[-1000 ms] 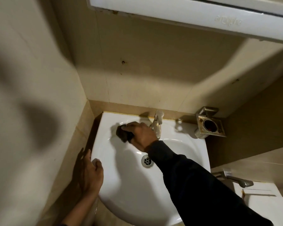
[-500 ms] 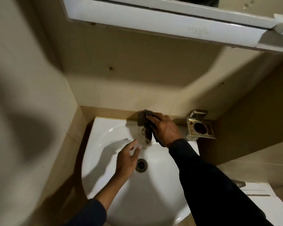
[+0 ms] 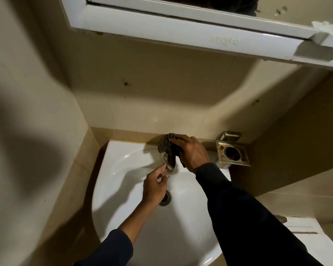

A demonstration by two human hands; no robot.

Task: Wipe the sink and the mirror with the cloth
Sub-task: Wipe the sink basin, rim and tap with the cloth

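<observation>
At the back edge of the sink (image 3: pixel 123 189) our right hand (image 3: pixel 192 152) presses the dark checked cloth (image 3: pixel 166 145) over the tap (image 3: pixel 169 167), its fingers (image 3: pixel 178 139) curled over the cloth's top, while our left hand (image 3: pixel 154 187) hangs over the basin just in front with loosely bent fingers, the thumb and forefinger touching the cloth's hanging end; whether they pinch it we cannot tell. The risk, as we judge it, is that the draped cloth slides off the slick tap into the basin by the drain (image 3: pixel 164 198). The mirror (image 3: pixel 200 2) above the sink's back edge looks not yet wiped, and a careless lift of the cloth could knock the brass holder (image 3: pixel 233 155) at the back right corner.
</observation>
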